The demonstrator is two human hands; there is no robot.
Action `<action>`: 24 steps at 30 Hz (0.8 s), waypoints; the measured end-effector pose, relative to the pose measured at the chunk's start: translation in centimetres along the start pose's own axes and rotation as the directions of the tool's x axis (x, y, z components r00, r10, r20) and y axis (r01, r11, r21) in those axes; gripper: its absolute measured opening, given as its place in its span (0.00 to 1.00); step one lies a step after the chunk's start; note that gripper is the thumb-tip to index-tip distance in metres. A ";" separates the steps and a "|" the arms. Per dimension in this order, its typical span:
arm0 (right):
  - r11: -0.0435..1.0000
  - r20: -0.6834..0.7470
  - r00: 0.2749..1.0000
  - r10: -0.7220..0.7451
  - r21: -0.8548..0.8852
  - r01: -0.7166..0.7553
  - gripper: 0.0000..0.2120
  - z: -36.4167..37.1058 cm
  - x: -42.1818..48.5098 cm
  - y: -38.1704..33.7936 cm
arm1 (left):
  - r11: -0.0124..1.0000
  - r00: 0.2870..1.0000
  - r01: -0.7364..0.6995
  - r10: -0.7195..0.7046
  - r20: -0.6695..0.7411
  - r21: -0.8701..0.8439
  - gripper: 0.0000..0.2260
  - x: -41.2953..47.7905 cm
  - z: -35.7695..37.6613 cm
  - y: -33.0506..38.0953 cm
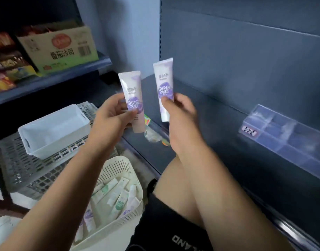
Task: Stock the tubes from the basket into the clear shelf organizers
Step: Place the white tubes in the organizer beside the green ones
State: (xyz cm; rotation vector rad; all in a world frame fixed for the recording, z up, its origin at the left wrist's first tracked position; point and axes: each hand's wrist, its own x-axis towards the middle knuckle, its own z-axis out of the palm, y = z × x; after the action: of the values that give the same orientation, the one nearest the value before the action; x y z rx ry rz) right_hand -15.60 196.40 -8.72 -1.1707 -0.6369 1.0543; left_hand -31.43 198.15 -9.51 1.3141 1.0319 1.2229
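left hand [112, 117] grips one purple tube [131, 91] upright | right hand [180, 113] grips a second tube [163, 82] upright | clear organizer [285, 136] sits on the shelf [219, 115] well to the right, long axis along the shelf | right hand nearer | basket [119, 167] low left, more tubes inside

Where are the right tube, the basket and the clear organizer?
right tube [162, 78], head view, upper printed part.
basket [117, 168], head view, slotted back wall.
clear organizer [280, 136], head view, its middle.
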 end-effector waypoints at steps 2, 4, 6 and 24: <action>0.995 -0.082 0.992 -0.097 0.026 0.100 0.08 -3.2 -0.1 -2.8 | 0.999 0.999 -0.027 0.028 0.037 -0.020 0.17 1.0 2.7 1.2; 0.982 -0.151 0.971 -0.187 0.007 0.190 0.08 -6.6 -0.5 -5.0 | 0.999 0.995 -0.036 0.040 0.091 -0.041 0.18 2.0 5.7 1.8; 0.966 -0.199 0.945 -0.259 -0.058 0.253 0.09 -10.1 -0.9 -6.7 | 0.998 0.987 -0.039 0.047 0.152 -0.057 0.19 2.6 9.2 2.2; 0.896 -0.594 0.689 -0.416 -0.398 0.197 0.13 -30.4 -0.1 -9.6 | 0.982 0.686 -0.186 0.142 0.714 -0.016 0.17 7.1 36.4 -1.6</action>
State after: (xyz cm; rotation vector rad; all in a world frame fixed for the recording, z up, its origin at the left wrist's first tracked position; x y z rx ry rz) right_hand 13.47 183.20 -8.91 -1.5345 -0.3987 0.1855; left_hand 5.57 200.90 -8.95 1.7585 0.3799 0.6767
